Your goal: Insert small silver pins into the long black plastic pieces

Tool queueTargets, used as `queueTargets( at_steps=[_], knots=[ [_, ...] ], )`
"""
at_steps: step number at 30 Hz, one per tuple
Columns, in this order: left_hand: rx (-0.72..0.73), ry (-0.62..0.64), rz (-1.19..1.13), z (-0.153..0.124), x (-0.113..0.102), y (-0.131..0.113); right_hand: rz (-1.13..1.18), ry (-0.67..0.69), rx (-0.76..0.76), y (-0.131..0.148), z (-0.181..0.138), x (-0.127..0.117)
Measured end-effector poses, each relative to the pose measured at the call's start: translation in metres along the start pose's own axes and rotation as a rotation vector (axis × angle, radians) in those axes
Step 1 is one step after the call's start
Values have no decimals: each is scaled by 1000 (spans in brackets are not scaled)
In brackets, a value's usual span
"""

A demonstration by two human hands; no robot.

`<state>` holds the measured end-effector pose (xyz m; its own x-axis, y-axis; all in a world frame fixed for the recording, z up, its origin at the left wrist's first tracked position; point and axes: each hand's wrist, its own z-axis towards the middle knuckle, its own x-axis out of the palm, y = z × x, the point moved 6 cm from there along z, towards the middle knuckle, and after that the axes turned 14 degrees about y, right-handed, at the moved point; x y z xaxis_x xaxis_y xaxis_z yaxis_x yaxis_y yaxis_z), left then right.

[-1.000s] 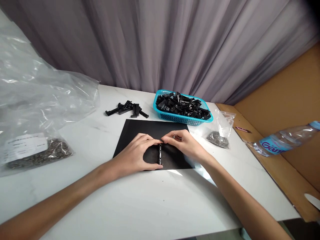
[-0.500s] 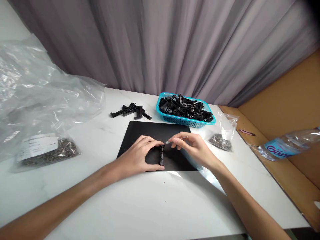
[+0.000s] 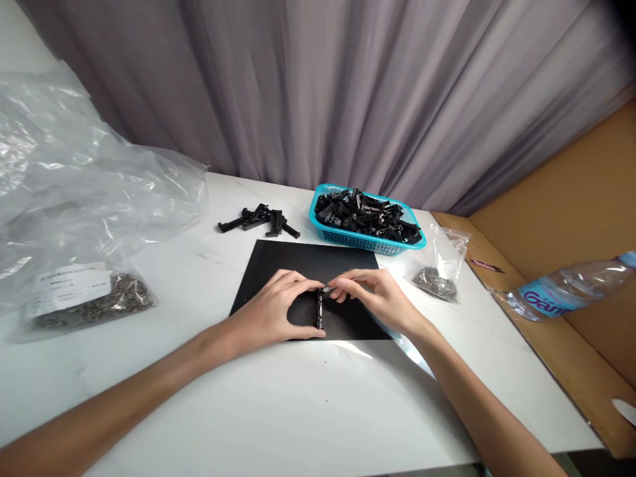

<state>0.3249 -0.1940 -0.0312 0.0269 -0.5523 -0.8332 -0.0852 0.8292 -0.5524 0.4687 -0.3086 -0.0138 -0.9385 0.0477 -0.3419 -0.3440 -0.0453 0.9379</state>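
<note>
My left hand (image 3: 271,301) is closed on a narrow black plastic part (image 3: 320,311), gripping its two ends between thumb and fingers. The part stands lengthwise over a black mat (image 3: 293,255). My right hand (image 3: 375,291) pinches a thin, light metal tool that looks like tweezers (image 3: 358,277). The tool's tip is at the far end of the black part, close to my left fingertips. Whether the tip holds anything is too small to tell.
Behind the mat stands a blue basket (image 3: 370,243) heaped with black parts. Several loose black parts (image 3: 258,218) lie left of it. Bags of small metal pieces rest at left (image 3: 132,295) and right (image 3: 436,283). A plastic bottle (image 3: 561,288) lies at far right.
My right hand has moved left, bringing the tool's tip to the far end of the black part. My left hand keeps its grip. The view has shifted slightly.
</note>
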Motion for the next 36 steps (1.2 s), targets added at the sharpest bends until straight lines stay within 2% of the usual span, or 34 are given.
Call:
queueTargets(
  at_steps=[6,18,21,23,25,28,31,34,36],
  knots=[
    [7,-24,-57,1,1,4,83,55,-20,-2,5,3],
    [8,-40,-68,1,-2,2,56,22,-7,-2,4,8],
    [-3,-36,-53,0,-3,2,-32,-119,-31,4,0,-4],
    [-10,-26,-36,0,-2,3,-173,-279,-60,10,-5,-14],
    [-17,-16,-18,0,-2,3,-302,-361,-72,12,-9,-16],
    [-21,-15,13,-1,-2,2,-397,-284,-64,8,-5,3],
    [-3,-74,71,-4,-7,-1,-501,-192,-43,6,-1,31],
    [13,-180,136,-8,-12,-1,-571,-207,27,6,2,48],
    [37,-221,160,-9,-13,-1,-555,-237,6,7,3,51]
  ],
)
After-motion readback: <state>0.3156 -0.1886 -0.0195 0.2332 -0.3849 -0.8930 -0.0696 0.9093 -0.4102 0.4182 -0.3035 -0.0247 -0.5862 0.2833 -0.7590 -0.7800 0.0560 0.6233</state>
